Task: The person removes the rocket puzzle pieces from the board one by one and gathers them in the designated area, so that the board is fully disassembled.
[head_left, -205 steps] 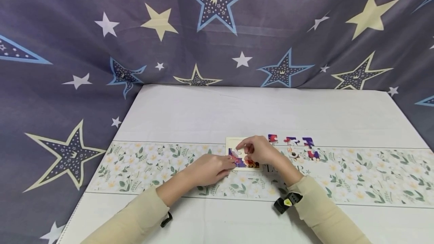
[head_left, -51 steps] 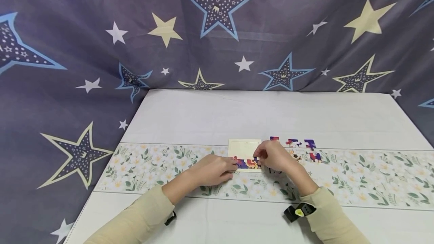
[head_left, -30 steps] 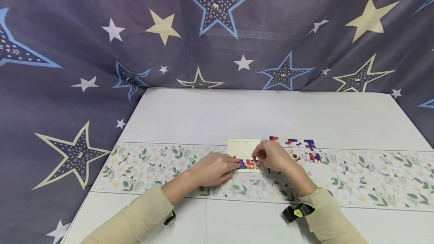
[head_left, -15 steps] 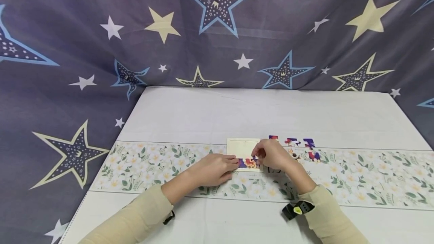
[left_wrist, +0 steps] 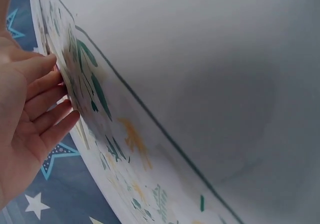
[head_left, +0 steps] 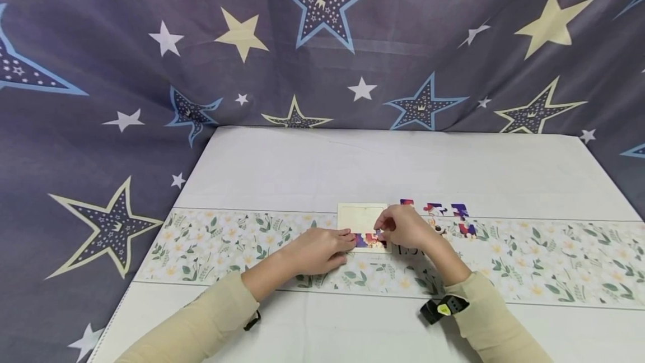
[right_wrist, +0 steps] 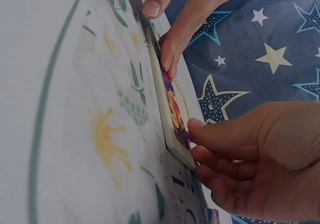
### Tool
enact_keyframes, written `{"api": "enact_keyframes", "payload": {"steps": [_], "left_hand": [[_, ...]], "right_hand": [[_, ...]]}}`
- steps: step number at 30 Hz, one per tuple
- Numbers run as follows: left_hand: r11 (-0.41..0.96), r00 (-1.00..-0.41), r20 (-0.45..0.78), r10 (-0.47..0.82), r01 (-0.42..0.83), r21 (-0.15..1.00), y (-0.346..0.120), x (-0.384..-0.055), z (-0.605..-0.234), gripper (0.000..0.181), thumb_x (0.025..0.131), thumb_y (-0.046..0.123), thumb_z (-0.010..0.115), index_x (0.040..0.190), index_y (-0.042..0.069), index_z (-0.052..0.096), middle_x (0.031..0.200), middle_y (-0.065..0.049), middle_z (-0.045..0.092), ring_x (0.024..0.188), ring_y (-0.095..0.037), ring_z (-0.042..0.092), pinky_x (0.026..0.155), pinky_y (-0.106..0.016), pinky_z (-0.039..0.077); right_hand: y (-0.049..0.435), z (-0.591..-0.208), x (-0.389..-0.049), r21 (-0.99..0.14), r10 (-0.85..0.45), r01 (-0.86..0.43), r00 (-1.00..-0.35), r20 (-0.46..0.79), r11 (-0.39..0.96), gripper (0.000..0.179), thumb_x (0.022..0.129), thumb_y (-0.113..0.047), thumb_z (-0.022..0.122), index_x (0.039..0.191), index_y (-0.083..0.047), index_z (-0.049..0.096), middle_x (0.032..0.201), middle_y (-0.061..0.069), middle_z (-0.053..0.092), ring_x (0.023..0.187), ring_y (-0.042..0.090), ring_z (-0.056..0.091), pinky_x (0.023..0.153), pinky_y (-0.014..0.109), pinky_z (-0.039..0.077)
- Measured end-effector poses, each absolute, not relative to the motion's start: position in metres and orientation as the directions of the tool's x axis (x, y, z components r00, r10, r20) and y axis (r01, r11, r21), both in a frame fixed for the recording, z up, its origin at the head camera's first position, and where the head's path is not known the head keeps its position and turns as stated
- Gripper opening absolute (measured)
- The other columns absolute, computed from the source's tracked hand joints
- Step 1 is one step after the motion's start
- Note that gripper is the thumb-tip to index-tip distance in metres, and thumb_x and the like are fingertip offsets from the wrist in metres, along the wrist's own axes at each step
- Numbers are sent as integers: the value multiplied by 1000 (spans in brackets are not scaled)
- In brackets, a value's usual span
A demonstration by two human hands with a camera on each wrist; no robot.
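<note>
A cream puzzle board lies flat, with purple, red and orange pieces along its near side; its far part is bare. My left hand rests at the board's left side, its fairly straight fingertips touching the pieces there. At the right end of that row, my right hand pinches a small purple puzzle piece between thumb and forefinger. The right wrist view shows the thumb against that piece, other fingers curled by the board's edge. The fingers hide part of it.
Several loose puzzle pieces lie right of the board, among them a red one, a purple one and a red-purple one. Under the board runs a floral strip on the white cloth. A starry curtain stands behind.
Since the oldest frame, my right hand has moved from the board's middle to the right end of the row, and the board's upper left is bare now. Over the last second, little differs.
</note>
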State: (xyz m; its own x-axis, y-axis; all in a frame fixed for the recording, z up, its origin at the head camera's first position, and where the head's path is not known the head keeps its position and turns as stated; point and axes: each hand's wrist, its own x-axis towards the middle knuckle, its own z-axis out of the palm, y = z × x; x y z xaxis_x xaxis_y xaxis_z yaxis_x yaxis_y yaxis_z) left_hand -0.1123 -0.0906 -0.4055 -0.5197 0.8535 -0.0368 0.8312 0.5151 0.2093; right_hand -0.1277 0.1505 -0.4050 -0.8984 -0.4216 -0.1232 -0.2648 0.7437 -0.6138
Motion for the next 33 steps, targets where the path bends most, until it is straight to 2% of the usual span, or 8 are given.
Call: {"api": "enact_keyframes", "payload": {"steps": [5,11,22,33], "left_hand": [[519,-525,-30,851,830,204,-91,-112,-406,36,96,23,57,128,9,63,134,-7,61,129,-20,56,99,-34,53],[516,-524,-24,851,829,215,-91,-112,-406,35,96,23,57,127,9,64,133,-7,61,128,-20,56,98,-35,53],[529,-536,-24,844,822,212,-91,-111,-406,35,96,25,57,127,10,64,133,-6,62,127,-20,57,100,-35,52],[533,-541,-31,841,817,218,-91,-110,-406,35,96,25,56,127,10,64,134,-7,60,128,-21,57,101,-35,51]], "right_hand": [[151,-404,-128,-643,-436,-270,-893,-110,716,2,84,-7,72,86,-6,72,79,3,67,66,7,55,60,21,48],[150,-407,-128,-706,-504,-289,-857,-111,647,5,86,-6,69,87,-7,74,80,3,71,65,5,58,59,20,49],[149,-407,-127,-652,-445,-291,-892,-80,700,9,85,-3,69,93,-6,74,84,4,71,72,8,62,66,24,52],[145,-408,-126,-565,-401,-315,-915,-32,763,6,86,-5,69,84,-7,75,78,4,64,63,8,47,54,19,39]]}}
